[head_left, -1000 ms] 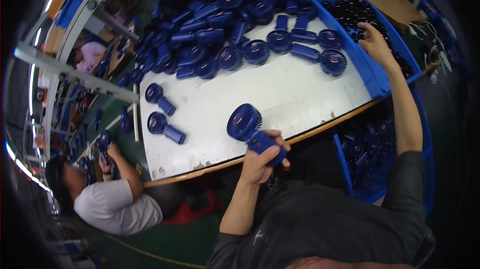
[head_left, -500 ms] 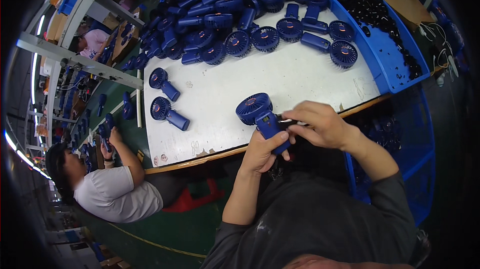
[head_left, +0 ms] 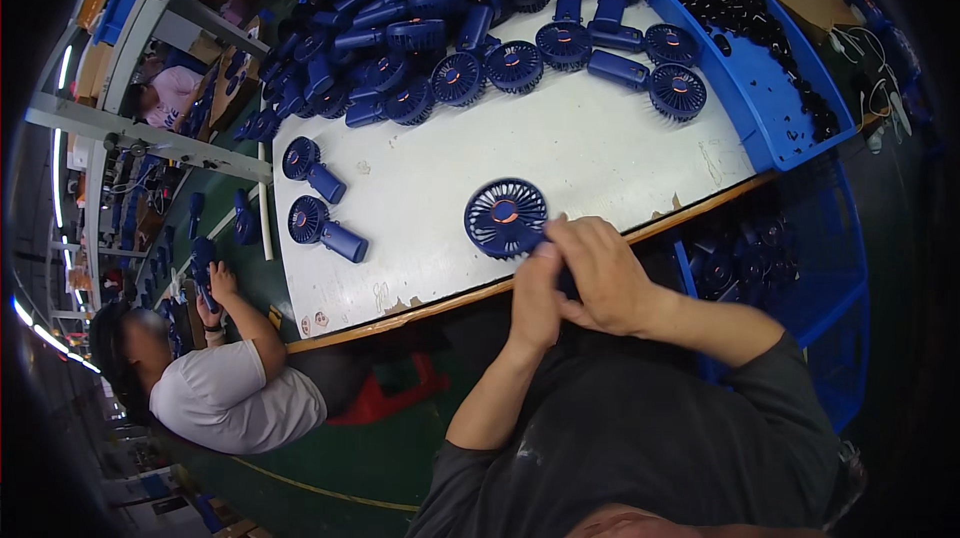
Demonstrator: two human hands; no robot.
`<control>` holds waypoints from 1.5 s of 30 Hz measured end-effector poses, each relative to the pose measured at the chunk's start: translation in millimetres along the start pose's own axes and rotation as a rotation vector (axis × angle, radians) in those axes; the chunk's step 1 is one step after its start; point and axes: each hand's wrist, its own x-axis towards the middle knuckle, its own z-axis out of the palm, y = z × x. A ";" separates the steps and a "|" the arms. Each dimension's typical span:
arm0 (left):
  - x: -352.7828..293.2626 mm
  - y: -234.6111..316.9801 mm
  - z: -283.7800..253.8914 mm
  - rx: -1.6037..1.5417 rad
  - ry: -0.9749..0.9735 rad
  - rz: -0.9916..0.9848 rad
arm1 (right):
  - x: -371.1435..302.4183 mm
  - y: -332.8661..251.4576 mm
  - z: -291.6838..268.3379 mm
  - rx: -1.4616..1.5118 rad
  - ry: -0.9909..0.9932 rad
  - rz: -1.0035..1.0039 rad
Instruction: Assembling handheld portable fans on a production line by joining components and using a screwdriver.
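A dark blue handheld fan (head_left: 505,218) is held over the near edge of the white table, its round grille facing up. My left hand (head_left: 537,306) is closed round its handle, which my hands mostly cover. My right hand (head_left: 608,276) is closed against the same handle from the right, fingertips just below the fan head. Whether anything small lies under those fingers is hidden. Two similar fans, an upper one (head_left: 312,168) and a lower one (head_left: 326,228), lie on the table to the left.
A large heap of blue fans (head_left: 400,38) covers the table's far side. At the right stands a blue bin (head_left: 745,108) with small black parts (head_left: 725,13). A blue crate (head_left: 835,268) sits below the table edge. To the left, a co-worker (head_left: 225,388) holds a fan.
The fan has turned so its grille faces up and the display on its handle is out of sight. My right hand has moved left and closed in against the handle.
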 end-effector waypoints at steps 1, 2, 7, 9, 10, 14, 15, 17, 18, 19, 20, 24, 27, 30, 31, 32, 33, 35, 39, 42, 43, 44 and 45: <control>-2.3 10.2 5.5 0.388 -0.096 0.072 | -4.2 5.7 2.3 0.062 0.052 0.076; -1.5 21.4 10.7 0.713 -0.172 0.180 | -8.3 12.1 2.0 0.124 0.102 0.152; 14.6 78.6 -5.5 1.403 0.212 0.639 | -73.4 26.6 -36.4 0.689 0.174 0.742; 23.8 101.0 -83.3 1.471 0.672 0.675 | -120.4 37.9 -53.0 0.690 0.261 0.871; 21.6 112.5 -126.7 1.544 0.858 0.632 | -155.0 53.1 -52.0 0.560 0.381 0.866; -7.2 119.9 -212.8 1.506 1.177 -0.068 | -256.9 115.6 -58.3 0.057 0.468 1.062; -2.2 114.4 -221.3 1.517 1.191 -0.080 | -282.5 135.9 -53.9 -0.151 0.447 1.059; 15.2 110.4 -225.7 1.482 1.169 -0.075 | -364.4 189.0 -38.0 -0.468 0.380 1.058; 22.4 112.9 -226.7 1.440 1.154 -0.065 | -386.8 203.0 -34.4 -0.621 0.342 1.050; 21.2 117.0 -230.7 1.401 1.156 -0.060 | -388.0 203.0 -35.7 -0.581 0.238 1.135; 19.5 104.6 -254.4 1.401 1.177 0.120 | -388.8 203.7 -38.9 -0.539 0.131 1.216; -13.1 86.9 -219.1 0.496 0.808 0.341 | -292.5 160.7 -52.1 -0.085 0.105 1.188; -24.0 30.9 -122.1 0.110 0.580 0.480 | -173.8 82.0 -34.7 0.461 0.162 1.013; -26.8 -17.1 -45.8 -0.214 0.215 0.437 | -94.3 14.1 2.7 0.908 0.001 0.723; -21.3 -26.3 -34.8 -0.221 0.263 0.480 | -79.5 2.2 15.3 1.042 -0.059 0.673; -11.1 -34.3 -23.8 -0.227 0.297 0.511 | -70.4 0.8 26.8 0.921 -0.085 0.649; -2.9 -37.6 -15.7 -0.231 0.326 0.543 | -62.4 1.8 34.2 0.800 -0.105 0.624; 5.9 -16.5 -24.0 -0.080 0.526 0.452 | -33.8 -12.4 19.5 0.619 -0.257 0.593; 23.7 16.8 -23.5 -0.542 0.062 -0.099 | -10.1 -4.5 13.8 0.200 -0.298 0.137; 26.0 6.6 0.6 -0.647 -0.282 0.005 | 11.4 3.7 -13.3 -0.100 -0.345 0.106; 19.7 3.5 11.5 -0.685 -0.348 0.056 | 38.0 0.3 -45.8 -0.040 -0.688 0.243; 17.3 -3.4 6.2 -0.565 -0.339 0.069 | 58.6 10.3 -75.7 0.144 -0.847 0.245; 16.7 -8.3 0.4 -0.449 -0.326 0.090 | 76.2 29.7 -105.3 0.333 -0.930 0.215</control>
